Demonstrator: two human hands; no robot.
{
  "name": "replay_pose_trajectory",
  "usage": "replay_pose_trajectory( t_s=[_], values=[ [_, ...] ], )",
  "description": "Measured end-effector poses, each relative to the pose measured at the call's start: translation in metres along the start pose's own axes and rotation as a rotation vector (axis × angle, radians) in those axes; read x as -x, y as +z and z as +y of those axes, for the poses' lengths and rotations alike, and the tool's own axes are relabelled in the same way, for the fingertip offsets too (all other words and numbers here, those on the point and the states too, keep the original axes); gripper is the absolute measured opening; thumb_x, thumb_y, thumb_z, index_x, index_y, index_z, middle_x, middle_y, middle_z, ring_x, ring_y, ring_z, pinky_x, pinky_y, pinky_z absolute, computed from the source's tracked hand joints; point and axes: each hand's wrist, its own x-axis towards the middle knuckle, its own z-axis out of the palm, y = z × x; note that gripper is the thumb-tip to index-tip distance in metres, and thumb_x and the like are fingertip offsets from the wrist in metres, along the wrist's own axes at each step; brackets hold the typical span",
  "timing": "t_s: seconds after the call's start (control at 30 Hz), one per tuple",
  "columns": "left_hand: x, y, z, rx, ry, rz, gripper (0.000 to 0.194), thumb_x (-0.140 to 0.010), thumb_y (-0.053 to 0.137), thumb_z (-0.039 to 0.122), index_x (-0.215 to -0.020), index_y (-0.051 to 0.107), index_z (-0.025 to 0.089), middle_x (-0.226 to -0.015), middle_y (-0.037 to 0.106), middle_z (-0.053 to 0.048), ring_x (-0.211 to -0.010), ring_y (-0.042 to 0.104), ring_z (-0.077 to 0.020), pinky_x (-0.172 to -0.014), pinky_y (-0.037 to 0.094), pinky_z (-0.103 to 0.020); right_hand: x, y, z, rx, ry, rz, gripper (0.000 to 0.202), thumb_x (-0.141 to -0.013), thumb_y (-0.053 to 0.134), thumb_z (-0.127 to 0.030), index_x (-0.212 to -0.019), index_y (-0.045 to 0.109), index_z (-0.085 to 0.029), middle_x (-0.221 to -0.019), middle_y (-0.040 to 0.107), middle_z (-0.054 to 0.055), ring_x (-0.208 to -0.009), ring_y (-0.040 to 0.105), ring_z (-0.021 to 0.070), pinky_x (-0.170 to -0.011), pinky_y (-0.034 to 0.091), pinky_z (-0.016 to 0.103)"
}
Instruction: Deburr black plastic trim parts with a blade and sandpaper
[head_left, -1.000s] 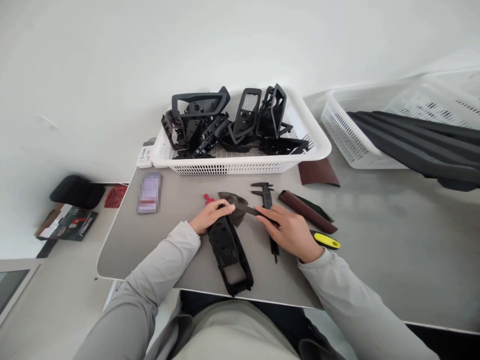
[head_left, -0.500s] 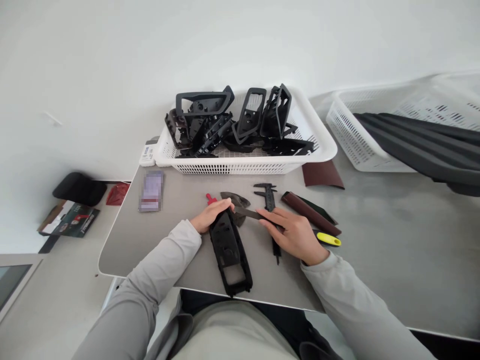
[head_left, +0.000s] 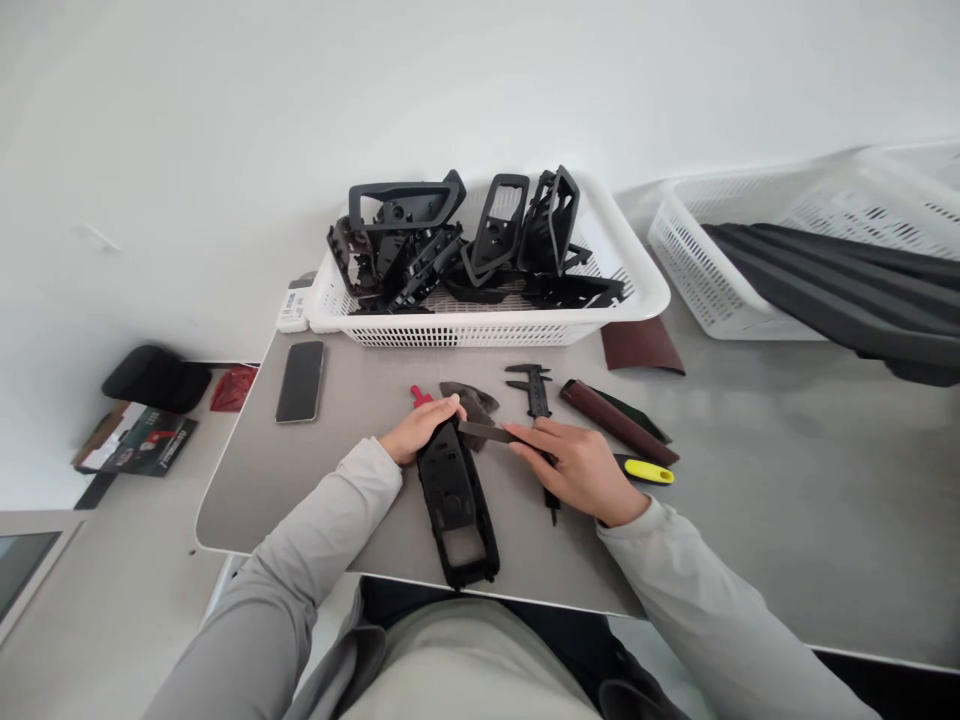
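A long black plastic part (head_left: 450,485) lies on the grey table near its front edge. My left hand (head_left: 424,428) grips the far end of this part, fingers closed round it. In my right hand (head_left: 574,465) is a flat metal file (head_left: 487,431), its tip against the far end of the part beside my left fingertips. The yellow and black handle (head_left: 649,471) shows at the right of my right hand. Beneath that hand lies a black caliper (head_left: 537,392), partly covered. A dark crumpled cloth (head_left: 474,400) and a red item (head_left: 420,396) sit just beyond my left hand.
A white basket (head_left: 480,330) of black plastic parts stands at the back. Another white basket (head_left: 739,310) holds long black pieces at right. Brown sandpaper (head_left: 643,346), a rolled sheet (head_left: 615,420) and a phone (head_left: 300,382) lie on the table (head_left: 750,480).
The file and my right hand have shifted slightly left, toward the part. My left hand keeps its grip on the part. The view has moved slightly.
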Motion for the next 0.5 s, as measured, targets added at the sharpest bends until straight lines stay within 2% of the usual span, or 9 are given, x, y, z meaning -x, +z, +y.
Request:
replay_pose_trajectory(
  t_s=[0.13, 0.27, 0.4, 0.5],
  values=[
    [-0.0001, 0.0001, 0.0001, 0.001, 0.006, 0.010, 0.058, -0.066, 0.058, 0.075, -0.070, 0.059, 0.016, -0.060, 0.050, 0.004, -0.055, 0.042, -0.0086, -0.054, 0.032, -0.023, -0.0002, 0.0001, -0.0011, -0.011, -0.008, -0.032, 0.038, -0.099, 0.040, -0.036, -0.114, 0.070, -0.018, -0.074, 0.067, 0.006, -0.060, 0.062, 0.0147, -0.056, 0.042, 0.026],
    [0.0000, 0.0006, 0.0006, 0.013, -0.023, 0.044, 0.056, -0.066, 0.060, 0.073, -0.073, 0.059, 0.017, -0.059, 0.050, 0.004, -0.055, 0.043, -0.0093, -0.055, 0.033, -0.024, -0.0006, 0.0006, 0.0007, 0.024, 0.045, 0.004, 0.040, -0.099, 0.040, -0.036, -0.112, 0.071, -0.015, -0.072, 0.066, 0.006, -0.058, 0.062, 0.0164, -0.055, 0.043, 0.028],
    [0.0005, 0.0005, 0.0016, -0.002, 0.007, 0.012, 0.057, -0.065, 0.059, 0.074, -0.068, 0.059, 0.017, -0.058, 0.050, 0.004, -0.054, 0.041, -0.0090, -0.053, 0.032, -0.024, -0.0009, -0.0001, 0.0012, -0.026, 0.001, -0.039, 0.039, -0.099, 0.039, -0.036, -0.113, 0.071, -0.017, -0.073, 0.067, 0.006, -0.059, 0.062, 0.0153, -0.056, 0.043, 0.026],
    [0.0008, 0.0002, 0.0019, 0.006, 0.007, 0.017, 0.056, -0.066, 0.059, 0.073, -0.069, 0.059, 0.017, -0.057, 0.050, 0.004, -0.053, 0.041, -0.0089, -0.052, 0.031, -0.024, -0.0014, 0.0002, -0.0006, -0.015, 0.027, -0.055, 0.039, -0.099, 0.039, -0.036, -0.114, 0.070, -0.018, -0.076, 0.068, 0.006, -0.061, 0.064, 0.0159, -0.057, 0.044, 0.026]
  ],
)
